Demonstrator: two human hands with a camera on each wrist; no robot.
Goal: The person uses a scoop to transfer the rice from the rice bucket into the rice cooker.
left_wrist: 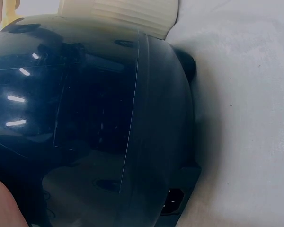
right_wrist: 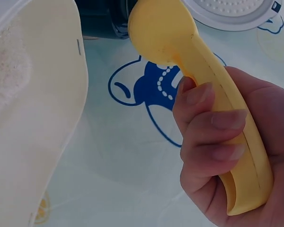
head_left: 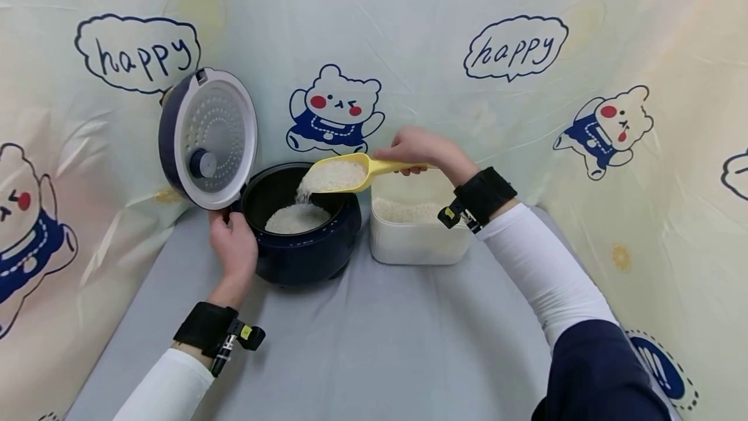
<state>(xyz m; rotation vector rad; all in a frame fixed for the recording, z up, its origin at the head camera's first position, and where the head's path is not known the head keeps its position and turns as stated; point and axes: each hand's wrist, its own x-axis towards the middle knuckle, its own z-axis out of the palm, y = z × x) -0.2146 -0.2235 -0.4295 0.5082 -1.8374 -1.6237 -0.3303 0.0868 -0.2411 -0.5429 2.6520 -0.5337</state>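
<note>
My right hand [head_left: 417,148] grips the handle of a yellow scoop [right_wrist: 227,109], fingers curled round it. White rice [head_left: 336,175] heaps in the scoop, held tilted over the open rice cooker [head_left: 306,255]; grains fall from its lip. Below, a mound of rice [head_left: 297,219] lies inside the dark pot. My left hand [head_left: 235,245] holds the bottom of the raised lid [head_left: 217,138] by its hinge, thumb in front, the fingertips hidden behind. Only a bit of that hand shows in the left wrist view, beside the cooker's glossy dark blue side.
To the right of the cooker stands a cream-coloured bin [head_left: 417,245] with more rice inside. A power socket [left_wrist: 173,201] sits low on the cooker's body. Grey cloth [head_left: 374,343] covers the table, and a printed curtain [head_left: 432,38] hangs close behind.
</note>
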